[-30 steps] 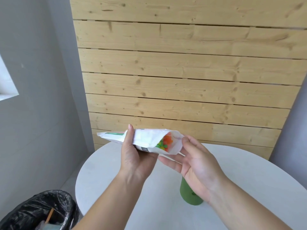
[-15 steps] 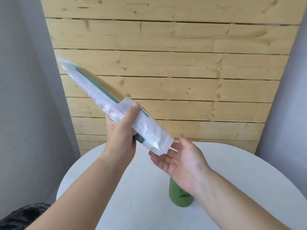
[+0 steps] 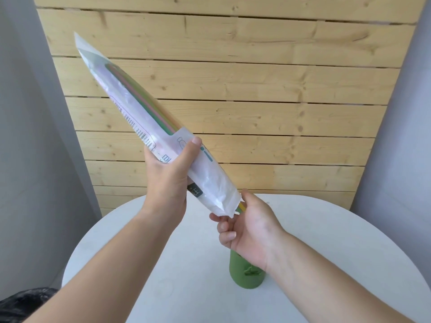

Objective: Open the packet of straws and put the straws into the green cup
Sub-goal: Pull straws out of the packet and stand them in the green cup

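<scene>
Item: packet of straws [image 3: 149, 127], long, white and part-clear plastic, printed with small text and teal marks; held in the air above the bench, touching nothing but the two hands; long axis on a steep diagonal, sealed end high and to the left against the wall, open mouth low and to the right, pointing down toward the cup.

Contents: straws [image 3: 241, 207], coloured; green, pink and yellow lengths show through the clear upper panel, lying along the packet's length; yellow and green tips poke out of the mouth.

Left hand [image 3: 168, 180]: grip closed round the packet's lower middle, thumb laid across the near face, fingers wrapped behind.

Right hand [image 3: 249, 229]: just under the mouth, palm turned left, thumb touching the packet's lower corner; grip curled round the straw tips that stick out; how many it holds cannot be told.

Green cup [image 3: 242, 273]: tall, matt, upright on the bench, directly below the right hand and partly hidden by the wrist; its rim is out of sight.

Bench [image 3: 326, 229]: round, white, smooth top.

Room: wall of pale horizontal wooden planks [image 3: 256, 89], knotty, behind the bench; plain grey walls [image 3: 35, 136] either side; a black bin bag [image 3: 23, 301] at the lower left, beside the bench.
</scene>
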The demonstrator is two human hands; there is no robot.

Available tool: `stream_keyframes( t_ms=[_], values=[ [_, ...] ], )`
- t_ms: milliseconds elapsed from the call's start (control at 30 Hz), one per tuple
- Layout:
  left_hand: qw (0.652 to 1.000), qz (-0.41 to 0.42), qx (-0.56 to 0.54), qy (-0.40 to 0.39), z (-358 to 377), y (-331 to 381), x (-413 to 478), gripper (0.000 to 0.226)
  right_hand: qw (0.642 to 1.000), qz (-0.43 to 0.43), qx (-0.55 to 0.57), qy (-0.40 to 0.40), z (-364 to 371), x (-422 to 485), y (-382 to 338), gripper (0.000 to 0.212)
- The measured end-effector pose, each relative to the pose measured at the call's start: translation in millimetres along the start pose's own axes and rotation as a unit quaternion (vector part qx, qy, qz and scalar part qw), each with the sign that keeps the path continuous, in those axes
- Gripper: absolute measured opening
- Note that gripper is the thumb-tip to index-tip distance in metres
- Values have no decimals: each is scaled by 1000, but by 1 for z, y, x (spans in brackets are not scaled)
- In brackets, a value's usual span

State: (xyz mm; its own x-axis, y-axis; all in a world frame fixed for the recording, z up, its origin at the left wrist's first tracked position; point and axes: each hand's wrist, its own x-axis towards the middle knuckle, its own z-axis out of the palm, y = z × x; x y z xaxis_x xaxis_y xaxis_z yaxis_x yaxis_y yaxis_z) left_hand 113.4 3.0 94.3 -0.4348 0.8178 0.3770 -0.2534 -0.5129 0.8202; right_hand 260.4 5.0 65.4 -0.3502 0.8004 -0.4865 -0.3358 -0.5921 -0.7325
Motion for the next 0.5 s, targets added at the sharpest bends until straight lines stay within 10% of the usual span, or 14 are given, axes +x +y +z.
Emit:
stream_keyframes(
  t_ms=[500],
  values=[
    [981,-57,-82,168,-17,-7,-5,74,996,-85,13,18,-6,-5,-2,25]
  ],
)
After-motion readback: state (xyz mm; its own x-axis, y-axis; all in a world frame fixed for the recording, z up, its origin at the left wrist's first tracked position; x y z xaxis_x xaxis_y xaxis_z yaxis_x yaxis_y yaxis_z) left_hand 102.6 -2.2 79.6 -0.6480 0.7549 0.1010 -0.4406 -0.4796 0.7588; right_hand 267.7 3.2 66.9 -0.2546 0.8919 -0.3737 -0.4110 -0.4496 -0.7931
